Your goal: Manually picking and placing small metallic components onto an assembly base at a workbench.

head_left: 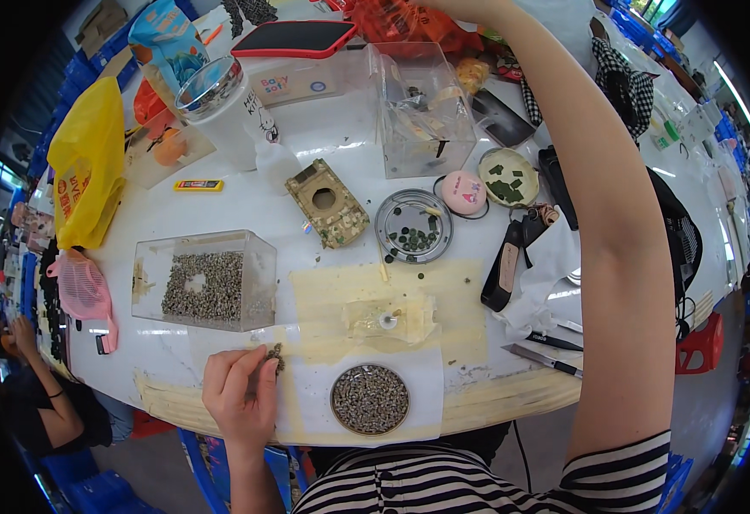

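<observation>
My left hand (242, 387) is pinched on a small grey-green part (277, 356) between thumb and fingers, over the near edge of the table. To its right stands a round tin (370, 399) filled with small grey-brown parts. Beyond it is a clear box (259, 300) holding many similar small parts. My right arm stretches far across the table, so that my right hand (462, 7) reaches the top rim by a red-orange plastic bag (392, 24); its fingers are cut off from view. A camouflage model tank hull (330, 204) lies mid-table.
A round metal dish (414, 253) of dark green bits sits beside the hull. Behind stand a clear box (426, 120), a white cup (229, 124) and a red-cased phone (294, 38). At right lie tissue (555, 265) and pens (555, 364). A person (45, 403) sits at far left.
</observation>
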`<state>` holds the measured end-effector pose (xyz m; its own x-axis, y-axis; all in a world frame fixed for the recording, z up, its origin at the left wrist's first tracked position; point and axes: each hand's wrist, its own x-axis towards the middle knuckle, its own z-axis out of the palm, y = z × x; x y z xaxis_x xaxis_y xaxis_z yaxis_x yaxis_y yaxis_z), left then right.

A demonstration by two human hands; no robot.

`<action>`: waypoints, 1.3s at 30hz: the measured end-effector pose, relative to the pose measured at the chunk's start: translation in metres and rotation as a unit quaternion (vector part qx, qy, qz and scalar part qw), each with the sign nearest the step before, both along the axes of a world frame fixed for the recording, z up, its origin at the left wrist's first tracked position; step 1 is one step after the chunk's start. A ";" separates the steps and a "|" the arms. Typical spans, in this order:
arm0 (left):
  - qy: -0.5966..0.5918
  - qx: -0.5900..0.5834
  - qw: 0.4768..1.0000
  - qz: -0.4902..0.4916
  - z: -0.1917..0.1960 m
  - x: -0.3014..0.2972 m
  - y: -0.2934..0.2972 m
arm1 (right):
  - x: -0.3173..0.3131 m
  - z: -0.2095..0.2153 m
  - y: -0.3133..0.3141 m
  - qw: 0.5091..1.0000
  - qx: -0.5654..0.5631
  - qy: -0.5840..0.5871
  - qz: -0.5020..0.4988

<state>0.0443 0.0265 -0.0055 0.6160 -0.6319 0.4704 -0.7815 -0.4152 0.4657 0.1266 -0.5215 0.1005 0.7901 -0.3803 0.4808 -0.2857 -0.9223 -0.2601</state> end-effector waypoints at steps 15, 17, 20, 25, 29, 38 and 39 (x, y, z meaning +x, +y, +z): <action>0.007 -0.002 1.000 0.000 0.000 0.001 0.000 | 0.009 -0.036 -0.014 0.983 -0.006 -0.181 -0.021; 0.010 -0.007 1.000 -0.007 0.000 0.002 -0.002 | -0.002 -0.030 -0.019 0.982 0.052 -0.176 -0.033; 0.004 -0.003 1.000 0.002 -0.001 0.001 0.003 | -0.010 -0.013 0.015 0.977 0.160 -0.058 -0.127; 0.008 -0.007 1.000 -0.005 -0.001 0.002 0.001 | -0.017 -0.025 -0.002 0.939 0.301 -0.042 0.160; 0.005 -0.009 1.000 -0.002 -0.001 0.001 0.001 | -0.018 -0.014 0.015 0.971 0.222 0.042 0.074; 0.006 -0.006 1.000 -0.002 0.001 0.001 0.000 | -0.002 0.012 0.032 0.951 0.063 0.289 -0.086; 0.007 -0.006 1.000 -0.003 0.000 0.001 0.000 | -0.001 0.008 0.028 0.954 0.081 0.279 -0.068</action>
